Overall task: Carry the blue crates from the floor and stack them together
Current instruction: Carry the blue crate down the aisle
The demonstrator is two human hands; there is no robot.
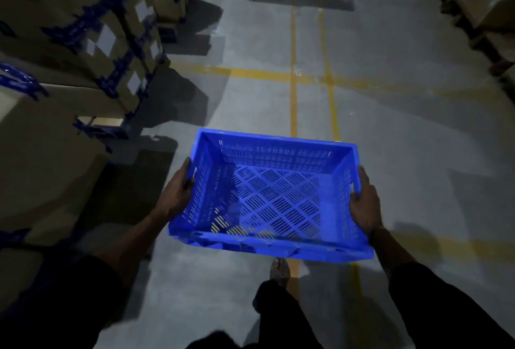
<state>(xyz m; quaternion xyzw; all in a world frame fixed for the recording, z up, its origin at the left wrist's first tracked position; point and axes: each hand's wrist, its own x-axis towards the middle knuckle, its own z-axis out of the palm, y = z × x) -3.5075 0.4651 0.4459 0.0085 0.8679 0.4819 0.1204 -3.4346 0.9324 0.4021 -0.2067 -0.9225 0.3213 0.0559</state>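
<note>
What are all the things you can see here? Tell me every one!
blue crate: one, blue, empty, held above the floor in the middle
cardboard boxes: many, brown with blue tape, stacked along the left; more far back and right
floor: grey concrete
floor lines: several, yellow, crossing ahead
left hand: grips the crate's left side
right hand: grips the crate's right side
foot: one, below the crate

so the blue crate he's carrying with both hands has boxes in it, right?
No. The blue crate is empty; the head view shows its bare slotted bottom. The rest holds: left hand and right hand grip its two short sides.
</note>
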